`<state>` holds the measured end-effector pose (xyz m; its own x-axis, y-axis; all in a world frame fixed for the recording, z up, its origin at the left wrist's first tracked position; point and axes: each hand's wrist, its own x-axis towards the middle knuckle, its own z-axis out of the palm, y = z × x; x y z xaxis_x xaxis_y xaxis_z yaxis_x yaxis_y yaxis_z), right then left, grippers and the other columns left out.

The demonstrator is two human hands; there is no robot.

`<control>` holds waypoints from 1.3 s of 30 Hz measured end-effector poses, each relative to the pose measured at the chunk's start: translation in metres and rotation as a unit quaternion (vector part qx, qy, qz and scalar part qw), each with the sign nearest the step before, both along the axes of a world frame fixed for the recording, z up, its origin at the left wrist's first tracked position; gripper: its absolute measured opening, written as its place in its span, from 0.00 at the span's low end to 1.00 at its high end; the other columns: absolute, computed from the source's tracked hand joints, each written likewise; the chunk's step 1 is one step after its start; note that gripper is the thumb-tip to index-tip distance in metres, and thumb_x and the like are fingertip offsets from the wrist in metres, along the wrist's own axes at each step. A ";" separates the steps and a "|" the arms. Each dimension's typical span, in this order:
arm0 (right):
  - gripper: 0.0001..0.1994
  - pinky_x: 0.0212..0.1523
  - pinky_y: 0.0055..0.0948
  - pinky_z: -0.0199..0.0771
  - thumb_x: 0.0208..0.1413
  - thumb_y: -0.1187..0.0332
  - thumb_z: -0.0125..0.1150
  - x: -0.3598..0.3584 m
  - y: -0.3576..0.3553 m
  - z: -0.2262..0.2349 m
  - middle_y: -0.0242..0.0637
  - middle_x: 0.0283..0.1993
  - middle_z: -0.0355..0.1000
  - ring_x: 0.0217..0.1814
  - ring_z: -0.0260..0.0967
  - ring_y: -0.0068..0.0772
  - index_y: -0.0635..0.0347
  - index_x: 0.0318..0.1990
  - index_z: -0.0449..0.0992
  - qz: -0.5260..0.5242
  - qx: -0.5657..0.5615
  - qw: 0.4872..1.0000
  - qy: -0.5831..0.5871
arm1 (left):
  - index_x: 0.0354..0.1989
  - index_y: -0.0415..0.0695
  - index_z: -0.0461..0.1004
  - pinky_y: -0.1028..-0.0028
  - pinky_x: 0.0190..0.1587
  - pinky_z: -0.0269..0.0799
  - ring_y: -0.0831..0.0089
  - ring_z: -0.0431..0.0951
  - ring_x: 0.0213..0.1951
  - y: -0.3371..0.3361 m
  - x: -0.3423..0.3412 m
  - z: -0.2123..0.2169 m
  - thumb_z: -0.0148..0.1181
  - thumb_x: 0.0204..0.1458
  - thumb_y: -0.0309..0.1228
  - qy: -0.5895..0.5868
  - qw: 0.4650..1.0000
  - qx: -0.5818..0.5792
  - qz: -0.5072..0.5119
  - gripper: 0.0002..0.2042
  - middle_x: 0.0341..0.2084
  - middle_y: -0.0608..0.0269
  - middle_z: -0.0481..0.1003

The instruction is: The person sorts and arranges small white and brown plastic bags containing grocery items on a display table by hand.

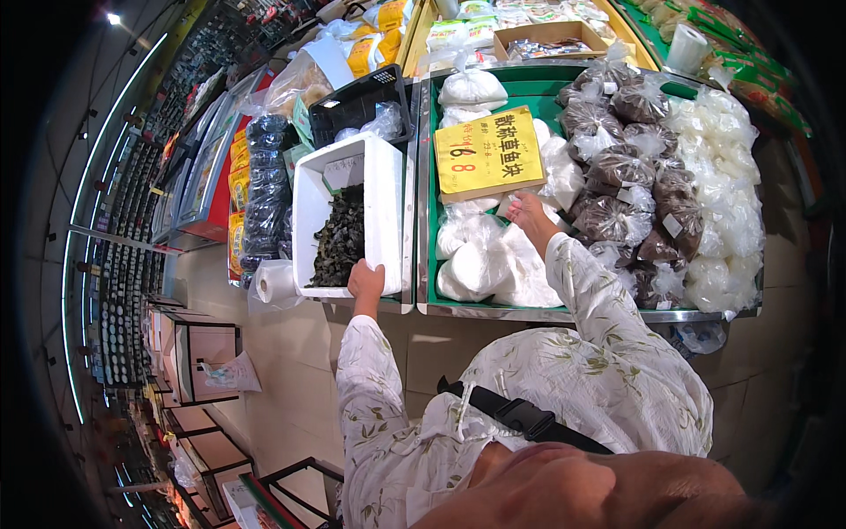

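Centrally, the right hand (526, 212), fingers bunched, is at white bags (478, 266) below a yellow sign (486, 157); whether it pinches one, I cannot tell. Left of center, the left hand (367, 281) curls at the lower-right corner of a white foam box (385, 203) holding dark pieces (342, 240); its grip is unclear.

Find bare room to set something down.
Free: green strip of the bin between yellow sign and dark bags; tiled floor between white foam box and black-framed stands. Crowded: the bin's right half, packed with dark bags and white bags.
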<state>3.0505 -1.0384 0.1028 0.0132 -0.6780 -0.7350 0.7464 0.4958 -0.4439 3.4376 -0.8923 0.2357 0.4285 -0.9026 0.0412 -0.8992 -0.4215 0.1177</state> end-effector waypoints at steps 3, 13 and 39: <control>0.10 0.33 0.39 0.67 0.56 0.66 0.56 0.002 -0.015 -0.008 0.35 0.30 0.60 0.24 0.56 0.32 0.56 0.44 0.65 -0.056 0.003 0.998 -0.011 | 0.35 0.40 0.70 0.55 0.42 0.71 0.50 0.76 0.41 0.000 -0.013 -0.008 0.59 0.43 0.41 -0.029 0.999 -0.009 0.023 0.17 0.37 0.49 0.74; 0.10 0.27 0.33 0.71 0.56 0.71 0.60 0.008 -0.041 0.018 0.37 0.35 0.69 0.27 0.65 0.34 0.58 0.44 0.70 -0.118 0.008 0.993 0.015 | 0.35 0.39 0.69 0.53 0.38 0.70 0.48 0.75 0.38 -0.001 -0.013 -0.012 0.58 0.42 0.41 -0.031 0.999 -0.020 0.038 0.17 0.35 0.50 0.74; 0.10 0.35 0.26 0.69 0.54 0.67 0.62 -0.195 -0.257 0.265 0.33 0.31 0.78 0.31 0.72 0.23 0.62 0.40 0.79 0.010 -0.386 0.697 0.604 | 0.33 0.40 0.67 0.52 0.37 0.70 0.48 0.74 0.38 -0.005 -0.014 -0.008 0.58 0.43 0.40 0.008 0.999 -0.025 0.040 0.16 0.34 0.51 0.73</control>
